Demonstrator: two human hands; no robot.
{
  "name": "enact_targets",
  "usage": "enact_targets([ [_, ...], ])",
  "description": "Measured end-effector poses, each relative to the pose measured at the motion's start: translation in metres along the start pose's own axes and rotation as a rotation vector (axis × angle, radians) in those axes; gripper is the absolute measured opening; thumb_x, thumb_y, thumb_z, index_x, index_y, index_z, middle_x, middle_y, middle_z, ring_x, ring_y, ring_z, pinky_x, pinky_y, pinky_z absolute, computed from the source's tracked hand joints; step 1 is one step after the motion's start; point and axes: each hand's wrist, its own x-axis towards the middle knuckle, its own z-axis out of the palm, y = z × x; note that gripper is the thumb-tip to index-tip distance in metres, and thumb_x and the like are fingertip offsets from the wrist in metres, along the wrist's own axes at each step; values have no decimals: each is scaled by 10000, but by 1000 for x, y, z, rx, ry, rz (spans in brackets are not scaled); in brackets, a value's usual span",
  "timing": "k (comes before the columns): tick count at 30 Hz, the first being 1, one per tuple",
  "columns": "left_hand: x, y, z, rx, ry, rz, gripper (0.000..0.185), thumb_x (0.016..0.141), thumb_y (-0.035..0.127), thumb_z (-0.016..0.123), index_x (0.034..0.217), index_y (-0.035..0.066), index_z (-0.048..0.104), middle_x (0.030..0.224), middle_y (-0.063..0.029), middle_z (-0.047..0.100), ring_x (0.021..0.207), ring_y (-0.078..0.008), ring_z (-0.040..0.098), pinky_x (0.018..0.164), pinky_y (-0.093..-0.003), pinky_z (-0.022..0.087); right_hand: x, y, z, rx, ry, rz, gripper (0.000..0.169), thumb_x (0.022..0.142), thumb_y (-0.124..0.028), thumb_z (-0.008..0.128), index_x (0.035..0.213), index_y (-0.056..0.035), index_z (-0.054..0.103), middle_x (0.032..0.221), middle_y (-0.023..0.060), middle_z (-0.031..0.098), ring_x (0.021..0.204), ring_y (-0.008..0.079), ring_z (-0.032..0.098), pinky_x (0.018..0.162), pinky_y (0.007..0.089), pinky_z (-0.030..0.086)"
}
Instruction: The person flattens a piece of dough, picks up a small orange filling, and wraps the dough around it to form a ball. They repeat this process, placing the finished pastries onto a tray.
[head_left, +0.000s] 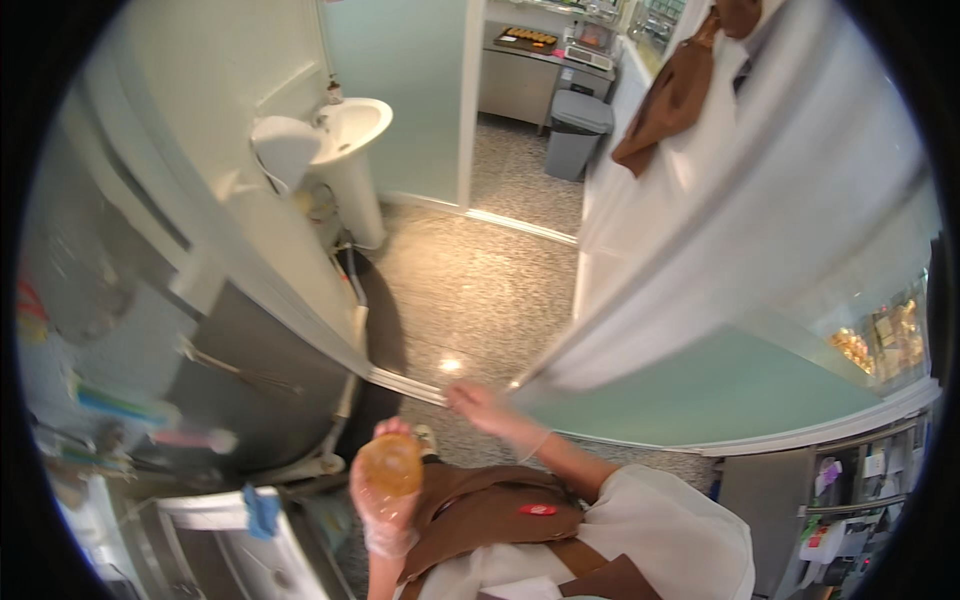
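Observation:
A round, golden-brown baked item (391, 465), perhaps a flat bread or pastry, rests on my left hand (382, 491), which wears a clear plastic glove. My right hand (480, 409), in a similar clear glove, is stretched forward near the edge of the sliding door frame (540, 371). It is blurred, and whether its fingers touch the frame cannot be told. A brown apron (487, 510) with a small red tag covers my front.
Ahead lies a doorway with a floor track (409, 386). Beyond stand a white pedestal sink (367, 124), a grey lidded bin (577, 124) and a counter with a tray of baked goods (529, 37). A metal sink (225, 551) is at lower left.

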Motion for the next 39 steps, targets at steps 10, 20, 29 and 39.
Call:
enact_targets([
  [10,284,78,69,-60,177,-365,499,1019,223,399,1446,-34,432,1497,-195,466,1414,-321,419,1207,-445,310,208,-72,-75,258,349,24,322,1026,-294,552,1078,-1,676,915,79,697,863,161,652,796,324,520],
  [20,552,15,124,-56,2,-482,467,1021,179,392,1432,-36,445,1512,-174,459,1442,-313,389,1204,-435,327,379,-107,-225,603,505,-32,391,1063,-339,500,1158,6,657,1036,97,707,926,157,661,928,329,504],
  [29,751,-100,174,-50,-1,-652,538,1033,275,342,1456,-52,412,1484,-207,478,1402,-333,435,1194,-468,333,475,-123,-370,742,488,-137,463,1055,-326,536,1373,10,514,1270,66,601,1176,136,551,1046,322,418],
  [39,941,-247,198,-59,48,-830,553,1030,270,330,1451,-79,409,1470,-216,490,1382,-345,456,1170,-463,355,581,-45,-539,594,696,-89,439,1003,-117,601,1399,42,501,1275,74,632,1155,144,585,1022,306,453],
])
